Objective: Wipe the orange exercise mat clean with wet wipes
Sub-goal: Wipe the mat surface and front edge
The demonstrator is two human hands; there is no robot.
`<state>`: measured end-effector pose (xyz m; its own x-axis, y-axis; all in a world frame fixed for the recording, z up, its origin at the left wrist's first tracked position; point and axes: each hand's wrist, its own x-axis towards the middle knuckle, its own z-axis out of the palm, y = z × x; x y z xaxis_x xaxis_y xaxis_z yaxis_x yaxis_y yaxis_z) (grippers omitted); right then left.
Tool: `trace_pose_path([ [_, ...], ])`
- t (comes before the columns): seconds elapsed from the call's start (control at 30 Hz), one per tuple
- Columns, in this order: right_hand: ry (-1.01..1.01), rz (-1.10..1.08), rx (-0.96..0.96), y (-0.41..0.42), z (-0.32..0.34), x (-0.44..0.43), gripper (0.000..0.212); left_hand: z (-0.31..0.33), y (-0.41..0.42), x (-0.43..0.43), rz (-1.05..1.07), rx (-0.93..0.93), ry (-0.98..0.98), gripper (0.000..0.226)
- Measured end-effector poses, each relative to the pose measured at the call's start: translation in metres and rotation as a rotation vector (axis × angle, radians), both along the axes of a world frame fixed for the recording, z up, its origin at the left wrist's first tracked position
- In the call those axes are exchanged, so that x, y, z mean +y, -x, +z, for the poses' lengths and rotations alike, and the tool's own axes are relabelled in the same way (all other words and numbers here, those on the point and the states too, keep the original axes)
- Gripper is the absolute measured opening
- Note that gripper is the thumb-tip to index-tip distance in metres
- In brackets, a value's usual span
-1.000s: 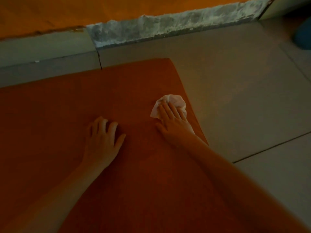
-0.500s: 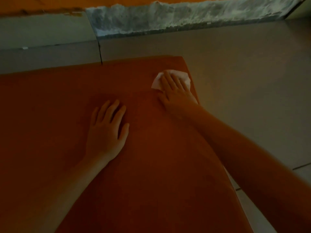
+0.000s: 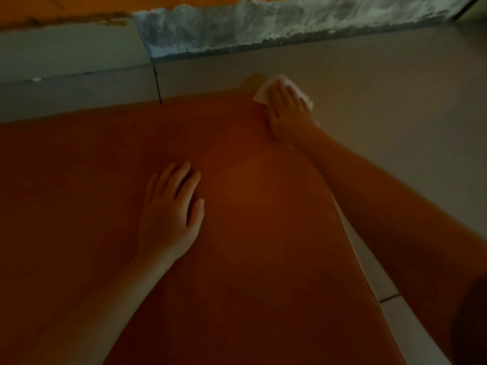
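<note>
The orange exercise mat (image 3: 250, 233) lies flat on the floor and fills most of the lower left of the head view. My right hand (image 3: 286, 111) lies flat, fingers straight, on a white wet wipe (image 3: 259, 94) at the mat's far right corner. Most of the wipe is hidden under the hand; its edges show at the left and right of my fingers. My left hand (image 3: 171, 209) rests palm down on the mat's middle, fingers straight and slightly spread, holding nothing.
Grey floor tiles (image 3: 395, 114) surround the mat on the right and far side. A wall base with rough, crumbling grey plaster (image 3: 263, 25) and a smooth pale skirting (image 3: 71, 48) runs just beyond the mat's far edge.
My right hand has pushed the wipe away from me along the mat's right edge, up to the far corner. My left hand has stayed planted on the mat.
</note>
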<state>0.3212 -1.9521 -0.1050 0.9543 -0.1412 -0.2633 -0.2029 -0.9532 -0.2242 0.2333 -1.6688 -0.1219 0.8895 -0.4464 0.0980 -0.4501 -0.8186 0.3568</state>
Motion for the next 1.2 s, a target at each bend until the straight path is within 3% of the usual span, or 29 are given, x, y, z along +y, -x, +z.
trace_pose_path([
  [0.27,-0.210,-0.220,-0.009,0.004,-0.004,-0.007,0.054,0.000,0.000,-0.001,0.002,-0.002,-0.002,0.052],
  [0.47,-0.528,-0.357,-0.123,-0.010,0.002,-0.020,0.035,0.000,0.000,-0.001,-0.003,0.008,-0.001,0.052],
  [0.7,-0.516,-0.369,-0.219,0.092,-0.003,-0.012,0.048,0.000,-0.001,0.000,0.001,0.009,-0.012,0.053],
  [1.0,-0.524,-0.424,-0.174,0.028,0.002,-0.015,0.048,0.001,0.000,-0.001,0.008,0.010,-0.028,0.053],
  [1.2,-0.569,-0.416,-0.266,0.149,-0.002,-0.006,0.048,0.000,-0.001,0.000,0.002,0.006,-0.012,0.054],
])
